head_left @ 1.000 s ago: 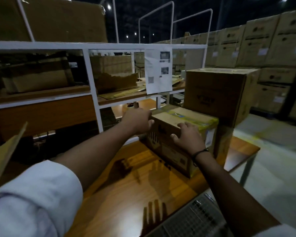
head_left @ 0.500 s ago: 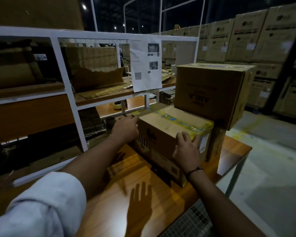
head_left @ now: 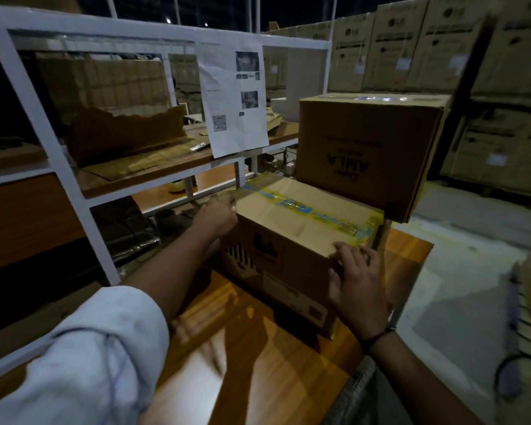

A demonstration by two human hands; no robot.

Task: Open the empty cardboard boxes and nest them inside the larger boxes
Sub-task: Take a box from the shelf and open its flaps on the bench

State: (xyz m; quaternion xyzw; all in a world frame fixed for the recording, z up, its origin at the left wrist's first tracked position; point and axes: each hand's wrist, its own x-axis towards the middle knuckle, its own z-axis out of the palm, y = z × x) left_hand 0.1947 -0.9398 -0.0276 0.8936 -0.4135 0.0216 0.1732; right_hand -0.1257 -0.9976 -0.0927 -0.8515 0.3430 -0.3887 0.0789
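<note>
Left hand [head_left: 218, 214]: at the box's far-left end; blurred, so I could not tell its grip.
Right hand [head_left: 357, 280]: released, fingers spread flat over the box's near-right corner.
Box [head_left: 298, 231]: on the table [head_left: 258, 357], taped shut, its long axis running hand to hand.
Big box [head_left: 368, 148]: just behind the box's right end.
Opening: the left tape end probably lay freer.

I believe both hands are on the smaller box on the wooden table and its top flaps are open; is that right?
Not quite: the head view shows the smaller box with top flaps shut under tape. The left hand and right hand are on it, on the wooden table.
</note>
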